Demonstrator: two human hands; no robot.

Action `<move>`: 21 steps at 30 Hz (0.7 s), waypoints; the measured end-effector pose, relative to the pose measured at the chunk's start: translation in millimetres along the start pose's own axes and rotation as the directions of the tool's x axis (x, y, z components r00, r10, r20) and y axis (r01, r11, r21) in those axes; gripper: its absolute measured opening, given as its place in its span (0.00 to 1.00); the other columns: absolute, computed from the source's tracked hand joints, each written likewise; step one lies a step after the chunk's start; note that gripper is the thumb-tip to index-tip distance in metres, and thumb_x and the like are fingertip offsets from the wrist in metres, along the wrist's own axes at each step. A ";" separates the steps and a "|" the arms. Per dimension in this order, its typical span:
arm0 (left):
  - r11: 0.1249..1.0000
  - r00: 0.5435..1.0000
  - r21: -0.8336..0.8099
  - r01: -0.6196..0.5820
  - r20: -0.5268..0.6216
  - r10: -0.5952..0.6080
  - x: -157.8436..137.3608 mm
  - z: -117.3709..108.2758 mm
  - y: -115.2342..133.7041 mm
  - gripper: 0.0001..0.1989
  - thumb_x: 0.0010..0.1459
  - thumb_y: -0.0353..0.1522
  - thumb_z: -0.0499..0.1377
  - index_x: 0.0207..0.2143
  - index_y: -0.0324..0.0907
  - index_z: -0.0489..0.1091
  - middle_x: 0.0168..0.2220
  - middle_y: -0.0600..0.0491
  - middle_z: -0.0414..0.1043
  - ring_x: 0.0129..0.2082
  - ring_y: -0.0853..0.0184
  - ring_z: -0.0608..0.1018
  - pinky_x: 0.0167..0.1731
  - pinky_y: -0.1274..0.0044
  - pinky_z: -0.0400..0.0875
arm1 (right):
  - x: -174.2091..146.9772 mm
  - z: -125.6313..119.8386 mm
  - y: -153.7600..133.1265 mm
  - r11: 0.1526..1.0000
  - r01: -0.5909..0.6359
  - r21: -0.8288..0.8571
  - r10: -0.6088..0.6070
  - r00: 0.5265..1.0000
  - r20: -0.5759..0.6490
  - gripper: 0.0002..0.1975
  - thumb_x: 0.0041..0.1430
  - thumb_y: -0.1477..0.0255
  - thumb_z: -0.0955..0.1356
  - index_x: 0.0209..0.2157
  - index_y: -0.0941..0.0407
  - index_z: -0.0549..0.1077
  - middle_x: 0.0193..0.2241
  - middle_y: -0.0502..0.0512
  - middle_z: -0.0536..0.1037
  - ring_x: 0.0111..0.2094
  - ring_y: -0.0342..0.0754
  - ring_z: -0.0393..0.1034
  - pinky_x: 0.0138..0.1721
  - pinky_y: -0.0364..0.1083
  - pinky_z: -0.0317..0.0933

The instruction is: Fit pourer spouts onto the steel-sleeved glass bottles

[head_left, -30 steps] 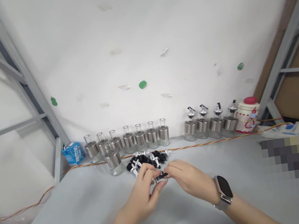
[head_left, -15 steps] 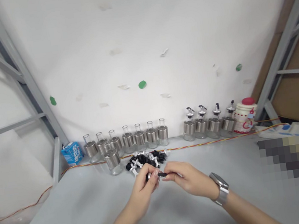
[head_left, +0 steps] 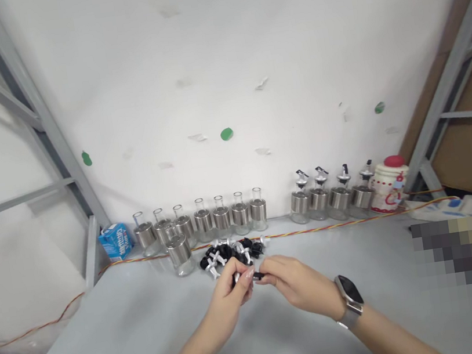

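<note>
Between my two hands is a bottle pourer (head_left: 257, 276) with a black end, mostly covered by fingers. My left hand (head_left: 234, 288) is closed around its body. At the black end, my right hand (head_left: 288, 281) pinches with thumb and fingers; a watch sits on that wrist. Just beyond my hands lies a pile of black and silver pourers (head_left: 229, 252). A glass bottle with a steel sleeve (head_left: 179, 250) stands left of the pile, in front of a row of similar open-necked bottles (head_left: 221, 219).
Several bottles with pourers fitted (head_left: 319, 200) stand along the wall at right, beside a cream jar with a red lid (head_left: 389, 186). A blue carton (head_left: 116, 242) is at far left. A twisted red-yellow wire (head_left: 283, 233) crosses the grey table (head_left: 121, 328). White power strips (head_left: 455, 206) lie at right.
Both hands hold nearly the same place around the pourer, with small shifts of the fingers and a slight turn of the right wrist. The view has moved slightly; the bottles stand as before.
</note>
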State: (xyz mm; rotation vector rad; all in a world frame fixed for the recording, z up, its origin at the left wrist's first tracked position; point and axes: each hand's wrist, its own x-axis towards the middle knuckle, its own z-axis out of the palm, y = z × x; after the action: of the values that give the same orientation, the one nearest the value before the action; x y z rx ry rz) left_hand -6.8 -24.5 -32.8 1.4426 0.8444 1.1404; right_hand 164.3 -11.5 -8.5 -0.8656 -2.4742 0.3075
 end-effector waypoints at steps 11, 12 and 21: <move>0.986 0.994 -0.137 0.095 -0.045 -0.102 0.4 1.0 4.5 0.12 0.55 0.40 0.50 0.25 0.41 0.57 0.19 0.60 0.57 0.18 0.77 0.57 0.19 0.82 0.48 | 1.1 -0.5 1.0 1.000 0.000 0.011 0.001 0.999 -0.038 0.07 0.60 0.75 0.57 0.33 0.56 0.64 0.29 0.52 0.71 0.32 0.45 0.64 0.33 0.42 0.57; 0.982 0.992 -0.155 0.104 -0.056 -0.114 0.2 1.2 4.6 0.13 0.56 0.41 0.49 0.26 0.41 0.58 0.19 0.60 0.57 0.18 0.77 0.58 0.19 0.82 0.48 | 1.4 -0.3 0.7 1.000 -0.006 0.013 0.007 0.999 -0.045 0.07 0.60 0.74 0.57 0.33 0.56 0.65 0.29 0.52 0.71 0.32 0.45 0.64 0.33 0.42 0.58; 0.961 0.980 -0.239 0.138 -0.106 -0.167 0.9 2.1 6.2 0.10 0.55 0.40 0.51 0.27 0.42 0.60 0.21 0.60 0.59 0.19 0.78 0.60 0.20 0.84 0.51 | 3.2 3.2 4.6 0.979 0.009 -0.205 -0.035 0.992 -0.123 0.09 0.59 0.70 0.59 0.39 0.56 0.66 0.31 0.54 0.74 0.32 0.47 0.67 0.32 0.45 0.60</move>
State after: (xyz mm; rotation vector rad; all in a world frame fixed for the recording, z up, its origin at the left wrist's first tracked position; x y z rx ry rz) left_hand -5.1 -25.4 -26.5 1.1057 0.8641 1.1786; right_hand 162.8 -6.1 -11.6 -0.9095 -2.4246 -0.0105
